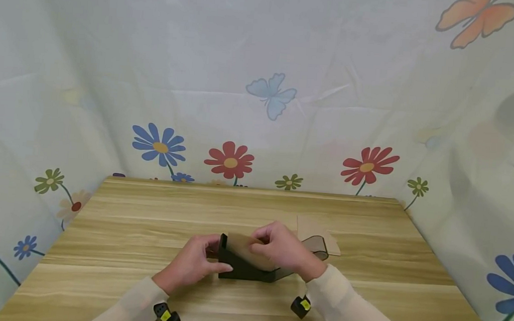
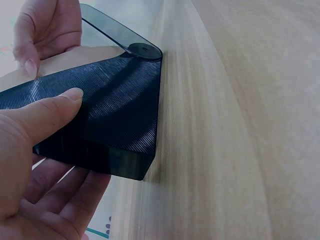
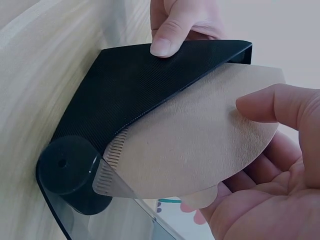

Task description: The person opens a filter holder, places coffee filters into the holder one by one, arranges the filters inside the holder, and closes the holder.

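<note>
A black coffee filter holder (image 1: 245, 271) with ribbed sides stands on the table, its smoky see-through lid (image 1: 316, 245) swung open to the right on a round hinge (image 3: 67, 165). My left hand (image 1: 192, 262) grips the holder's left end, thumb on the near side and fingers behind and beneath. Brown paper coffee filters (image 3: 195, 135), with a crimped edge at the hinge end, sit partly inside the holder. My right hand (image 1: 283, 249) pinches their outer, rounded edge, thumb on the near face and fingers behind. Their far edge is hidden by the holder's wall.
More light brown paper (image 1: 333, 243) lies flat on the wooden table (image 1: 144, 212), behind and right of the lid. A patterned cloth (image 1: 324, 110) with flowers and butterflies hangs behind the table and on both sides. Each wrist bears a small black camera.
</note>
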{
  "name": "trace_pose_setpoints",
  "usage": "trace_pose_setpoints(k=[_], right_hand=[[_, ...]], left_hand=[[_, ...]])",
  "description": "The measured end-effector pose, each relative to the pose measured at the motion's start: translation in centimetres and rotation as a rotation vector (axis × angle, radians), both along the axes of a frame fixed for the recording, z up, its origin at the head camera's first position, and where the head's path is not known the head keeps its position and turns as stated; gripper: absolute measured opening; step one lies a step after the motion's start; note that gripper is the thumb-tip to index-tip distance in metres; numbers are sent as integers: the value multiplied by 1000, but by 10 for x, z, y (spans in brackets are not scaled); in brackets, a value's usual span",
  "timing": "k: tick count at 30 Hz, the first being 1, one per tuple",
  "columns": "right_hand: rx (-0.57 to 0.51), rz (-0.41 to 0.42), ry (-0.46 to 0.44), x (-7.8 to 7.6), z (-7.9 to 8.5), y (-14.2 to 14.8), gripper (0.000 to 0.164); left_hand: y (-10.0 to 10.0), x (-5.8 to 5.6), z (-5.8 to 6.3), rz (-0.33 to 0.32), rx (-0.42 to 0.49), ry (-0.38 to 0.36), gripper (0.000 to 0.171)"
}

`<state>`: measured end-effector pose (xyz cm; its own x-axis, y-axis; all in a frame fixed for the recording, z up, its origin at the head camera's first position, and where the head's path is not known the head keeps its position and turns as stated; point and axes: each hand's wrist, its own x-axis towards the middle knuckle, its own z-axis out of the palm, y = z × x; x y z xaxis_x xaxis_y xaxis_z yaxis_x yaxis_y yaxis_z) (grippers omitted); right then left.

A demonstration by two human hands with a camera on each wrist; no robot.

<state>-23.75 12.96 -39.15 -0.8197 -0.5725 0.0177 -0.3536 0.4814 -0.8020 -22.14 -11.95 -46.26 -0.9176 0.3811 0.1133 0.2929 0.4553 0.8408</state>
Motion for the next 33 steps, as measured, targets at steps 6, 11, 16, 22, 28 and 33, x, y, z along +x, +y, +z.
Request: trace_pose_setpoints(k=[6,11,16,22,28,33], right_hand=[[7,10,-9,2,-4,-2,17],[14,6,-23,3,-6,-4,16],[11,14,-16,4,-8,-6,17],[14,38,-32,6,-11,-8,18],[33,71,-27,6,-12,-8,18],[60,68,-32,7,-11,-10,17]], left_hand=[[0,0,0,0,0,0,34],[0,0,0,-7,1,7,34],[0,0,0,-4,-8,11,35],[0,0,-1,0,-9,8,35],[0,0,-1,4,-8,6,33],[0,0,-1,2,-6,5,33]])
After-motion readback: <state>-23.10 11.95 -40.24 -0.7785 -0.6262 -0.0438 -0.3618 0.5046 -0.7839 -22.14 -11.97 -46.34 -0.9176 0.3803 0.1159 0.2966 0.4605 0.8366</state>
